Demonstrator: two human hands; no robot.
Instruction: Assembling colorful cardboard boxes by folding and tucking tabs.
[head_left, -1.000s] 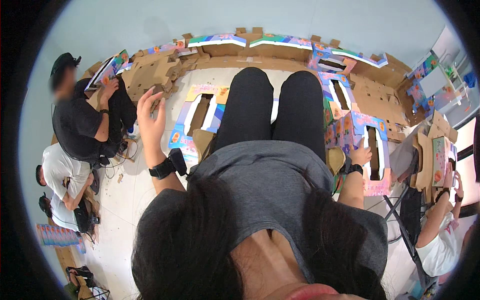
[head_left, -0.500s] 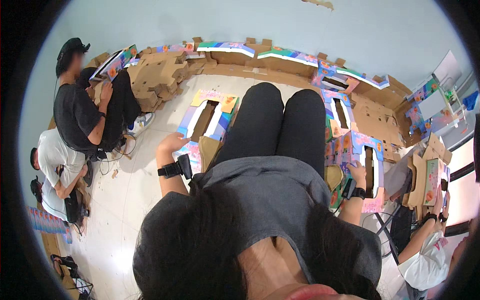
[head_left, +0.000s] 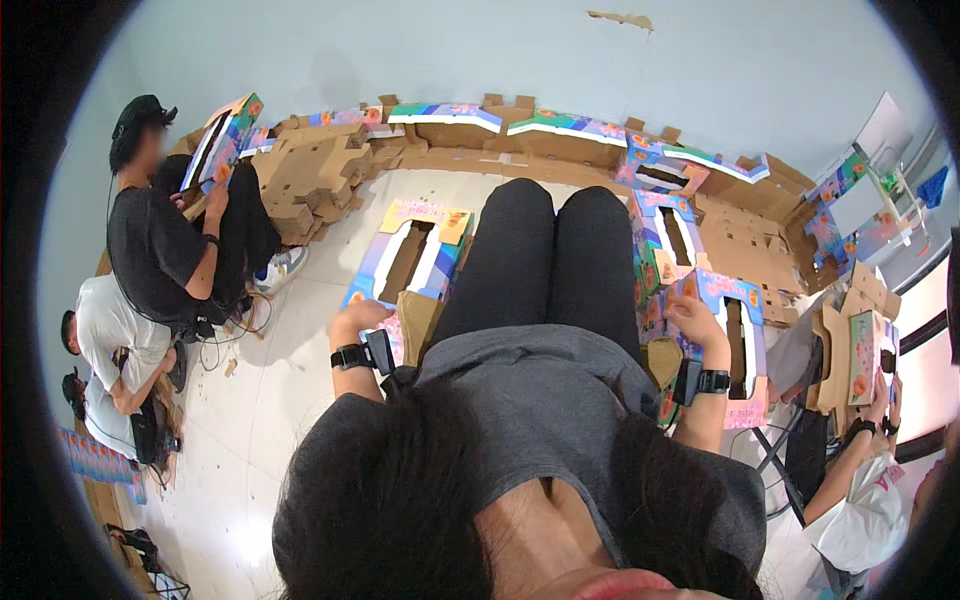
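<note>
My left hand (head_left: 360, 316) is beside the lower edge of a colourful carton (head_left: 366, 262) on the floor at my left. Its fingers lie loosely stretched toward the carton, and I see nothing held in them. My right hand (head_left: 697, 316) is raised at the left side of a stack of similar flat cartons (head_left: 752, 320) at my right. Those fingers are bent inward; whatever they may hold is hidden. Each carton has a long cut-out in its top. Another carton (head_left: 662, 222) lies just beyond the stack.
Brown cardboard (head_left: 320, 165) is piled by the wall, and a row of open cartons (head_left: 560, 145) lines it. Co-workers sit at the left, one person (head_left: 160, 230) holding a carton. At the far right, another person (head_left: 865, 500) handles a carton (head_left: 872, 355).
My left hand has shifted right and toward me along the left carton. My right hand has lifted off the top of the stack to its left side, its fingers now bent.
</note>
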